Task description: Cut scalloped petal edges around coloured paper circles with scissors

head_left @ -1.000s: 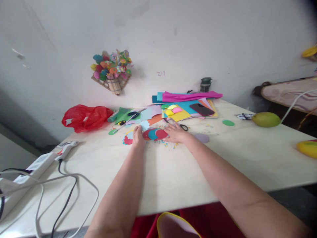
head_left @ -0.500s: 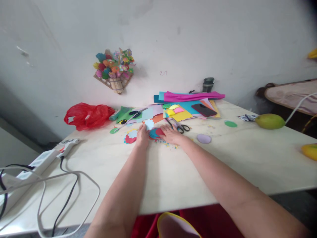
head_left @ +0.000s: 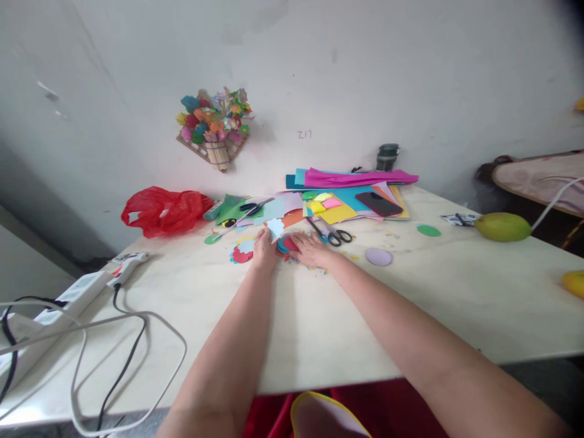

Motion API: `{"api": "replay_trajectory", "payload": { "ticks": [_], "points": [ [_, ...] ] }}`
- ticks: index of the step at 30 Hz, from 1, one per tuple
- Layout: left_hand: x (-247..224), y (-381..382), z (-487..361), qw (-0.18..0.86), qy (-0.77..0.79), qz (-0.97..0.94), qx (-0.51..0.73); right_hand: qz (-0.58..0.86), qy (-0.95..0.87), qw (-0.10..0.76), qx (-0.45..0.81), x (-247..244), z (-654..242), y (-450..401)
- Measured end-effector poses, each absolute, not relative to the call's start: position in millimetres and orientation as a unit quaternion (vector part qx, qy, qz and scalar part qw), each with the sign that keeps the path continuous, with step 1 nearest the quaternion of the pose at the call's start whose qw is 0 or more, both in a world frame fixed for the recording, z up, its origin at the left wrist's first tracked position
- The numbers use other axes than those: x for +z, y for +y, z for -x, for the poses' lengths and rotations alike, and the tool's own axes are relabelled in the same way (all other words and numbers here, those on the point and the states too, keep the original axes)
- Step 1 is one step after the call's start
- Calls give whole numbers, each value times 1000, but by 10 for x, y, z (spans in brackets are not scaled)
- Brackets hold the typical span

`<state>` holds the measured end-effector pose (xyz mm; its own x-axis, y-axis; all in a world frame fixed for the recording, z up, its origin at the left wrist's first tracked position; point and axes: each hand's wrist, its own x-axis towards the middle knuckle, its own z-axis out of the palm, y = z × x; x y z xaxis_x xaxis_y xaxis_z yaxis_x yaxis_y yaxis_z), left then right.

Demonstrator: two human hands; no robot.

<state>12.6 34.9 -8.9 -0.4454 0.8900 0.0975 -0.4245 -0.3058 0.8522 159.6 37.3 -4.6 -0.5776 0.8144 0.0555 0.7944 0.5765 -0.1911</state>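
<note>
My left hand point(head_left: 263, 248) is closed, pinching a pale blue paper piece point(head_left: 275, 228) that sticks up beyond the fingers. Fingers stretched out, my right hand point(head_left: 311, 249) lies over a small pile of blue and red paper discs point(head_left: 285, 243), covering part of it. To the left of my left hand lies a group of scalloped paper cut-outs point(head_left: 243, 250) in red, pale blue and yellow. Black-handled scissors point(head_left: 338, 237) rest just beyond my right hand. Tiny paper scraps are scattered near both hands.
Coloured sheets point(head_left: 351, 198) with a phone point(head_left: 378, 204) on them lie at the back. A red plastic bag point(head_left: 166, 210) is back left; a power strip point(head_left: 68, 298) with cables is at left. On the right are a lilac disc point(head_left: 378, 257), a green disc point(head_left: 429, 230) and a mango point(head_left: 503, 226).
My right hand has shifted slightly left, covering more of the disc pile and scraps. The left hand still holds the pale blue piece. The whole view has shifted slightly.
</note>
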Motion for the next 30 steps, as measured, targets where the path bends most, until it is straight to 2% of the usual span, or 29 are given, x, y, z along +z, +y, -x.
{"api": "replay_trajectory", "payload": {
  "ticks": [2, 9, 17, 24, 30],
  "points": [
    [-46, 335, -124, 453, 380, -256, 765, 453, -886, 73, 71, -53, -1601, 375],
    [20, 305, -52, 376, 381, -185, 824, 448, -887, 104, 47, -96, -1608, 393],
    [20, 274, 46, 422, 316, -213, 823, 420, -905, 69, 23, 17, -1561, 402],
    [153, 184, 337, 449, 270, -157, 837, 417, -901, 116, -35, 254, -1354, 539],
    [141, 82, 681, 391, 281, -188, 856, 412, -905, 105, -34, 322, -1028, 683]
  ]
}}
